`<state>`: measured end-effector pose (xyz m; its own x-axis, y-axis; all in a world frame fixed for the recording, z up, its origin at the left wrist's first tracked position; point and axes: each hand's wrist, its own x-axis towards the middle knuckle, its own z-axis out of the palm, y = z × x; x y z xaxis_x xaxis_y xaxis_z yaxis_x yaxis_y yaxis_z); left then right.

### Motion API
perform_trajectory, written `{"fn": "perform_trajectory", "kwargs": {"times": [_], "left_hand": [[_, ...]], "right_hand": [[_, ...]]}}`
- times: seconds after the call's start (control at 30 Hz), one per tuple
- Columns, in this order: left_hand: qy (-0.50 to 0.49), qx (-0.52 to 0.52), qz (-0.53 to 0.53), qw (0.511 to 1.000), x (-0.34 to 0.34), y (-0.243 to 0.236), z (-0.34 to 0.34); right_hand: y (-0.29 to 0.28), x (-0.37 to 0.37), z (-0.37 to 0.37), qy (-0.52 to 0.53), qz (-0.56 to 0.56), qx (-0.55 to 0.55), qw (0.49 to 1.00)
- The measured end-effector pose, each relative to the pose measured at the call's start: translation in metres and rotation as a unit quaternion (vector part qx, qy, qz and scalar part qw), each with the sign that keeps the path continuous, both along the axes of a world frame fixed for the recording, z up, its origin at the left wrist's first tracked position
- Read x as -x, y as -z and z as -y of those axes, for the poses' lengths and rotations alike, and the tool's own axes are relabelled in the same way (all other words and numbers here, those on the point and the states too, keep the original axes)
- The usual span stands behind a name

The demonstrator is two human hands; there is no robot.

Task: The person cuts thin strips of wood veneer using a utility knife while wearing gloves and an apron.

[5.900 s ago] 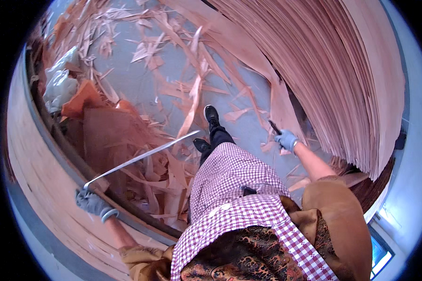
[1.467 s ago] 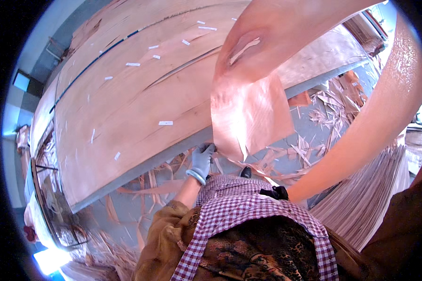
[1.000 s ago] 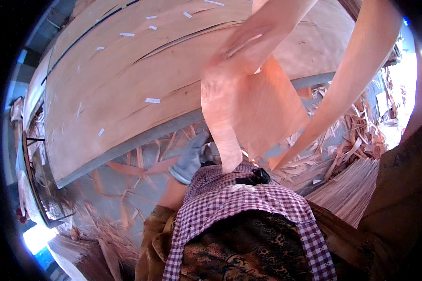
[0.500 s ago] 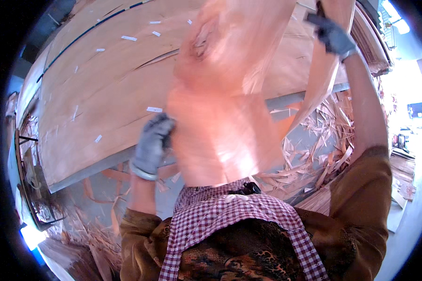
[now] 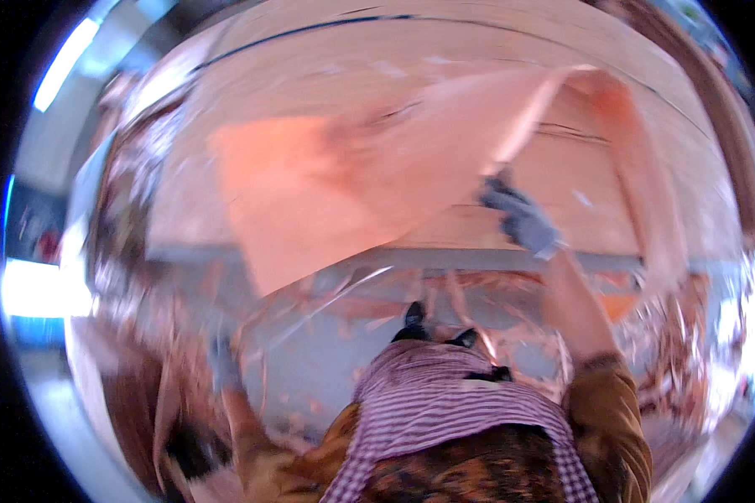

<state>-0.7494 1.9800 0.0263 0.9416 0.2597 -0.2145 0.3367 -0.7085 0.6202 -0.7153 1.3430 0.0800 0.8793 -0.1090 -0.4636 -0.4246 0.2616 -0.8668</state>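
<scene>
My right hand [image 5: 524,221], in a grey glove, is closed on the near edge of a thin, pinkish wood veneer sheet [image 5: 310,201]. The sheet spreads out to the left above a large, flat veneer-covered surface [image 5: 186,201], with a darker knot mark near its middle. To the right of my hand a narrower length of veneer [image 5: 637,163] bends over and hangs down past the near edge; whether it belongs to the same sheet I cannot tell. Low on the left, my gloved left hand [image 5: 224,362] is apart from the sheet, its fingers smeared by motion.
Veneer scraps [image 5: 671,360] litter the grey floor on both sides. A dark line [image 5: 310,33] runs across the far part of the surface, where small pale labels lie. Brown stacked sheets [image 5: 130,390] stand at the lower left.
The veneer sheet has swung from in front of my body to the left over the surface. My left hand has come away from its side and dropped; my right hand has moved nearer and left.
</scene>
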Motion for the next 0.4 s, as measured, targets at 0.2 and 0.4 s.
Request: {"fn": "perform_trajectory", "kwargs": {"times": [0.2, 0.4], "left_hand": [[-0.019, 0.279, -0.224, 0.934, 0.148, 0.084, 0.088], [0.194, 0.348, -0.220, 0.890, 0.070, -0.042, 0.262]], "right_hand": [[0.018, -0.007, -0.046, -0.208, 0.002, -0.037, 0.977], [0.001, 0.148, 0.002, -0.025, -0.037, -0.096, 0.994]]}}
